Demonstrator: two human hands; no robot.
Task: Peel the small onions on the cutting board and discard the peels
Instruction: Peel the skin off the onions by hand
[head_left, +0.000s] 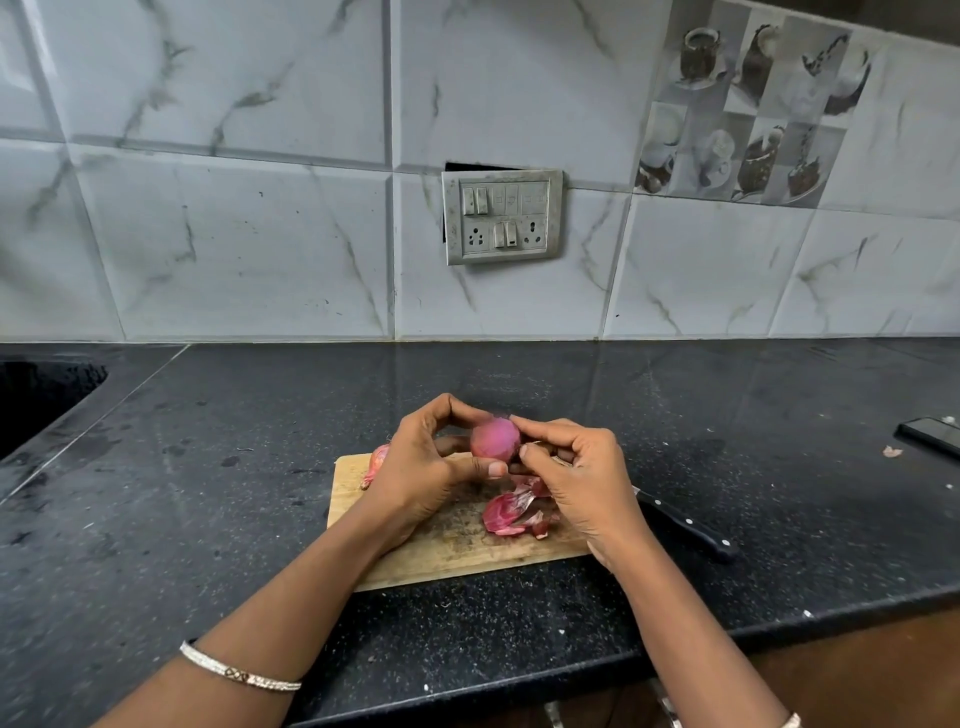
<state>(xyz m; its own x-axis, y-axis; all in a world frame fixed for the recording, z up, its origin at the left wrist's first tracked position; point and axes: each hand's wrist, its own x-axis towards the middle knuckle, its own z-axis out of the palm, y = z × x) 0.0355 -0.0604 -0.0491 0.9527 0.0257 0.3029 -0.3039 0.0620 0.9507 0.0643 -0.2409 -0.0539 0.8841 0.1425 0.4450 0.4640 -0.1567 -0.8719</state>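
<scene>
View: I am watching from afar through the head-worn camera, looking down at a dark speckled countertop that meets a marble-tiled wall.
Held onion: a small, smooth pink held onion is raised above the far part of the cutting board, between both hands.
Left hand: the left hand cradles it from the left, forefinger arched over the top and thumb tucked under.
Right hand: the right hand pinches at the onion's right side with forefinger tip and thumb. I cannot tell whether a scrap of skin lies between them.
Peels: loose purple peels lie in a small heap on the board, under and just beside the right hand.
Second onion: a second onion, skin on, rests at the board's far left corner, mostly hidden behind the left hand.
Knife: a black-handled knife lies on the counter by the board's right edge, its blade tucked behind the right hand.
Step in hand: by my reading, the last bits of skin are being picked off this onion.
Doing it well: I would keep the left grip light and turn the onion slowly so every side faces the right fingertips. I would catch thin skin at the root end with a nail and pull along the curve, dropping scraps onto the existing heap so one sweep clears them.
Risk: a bare onion looks slippery, and working low over the board would keep a drop harmless.
</scene>
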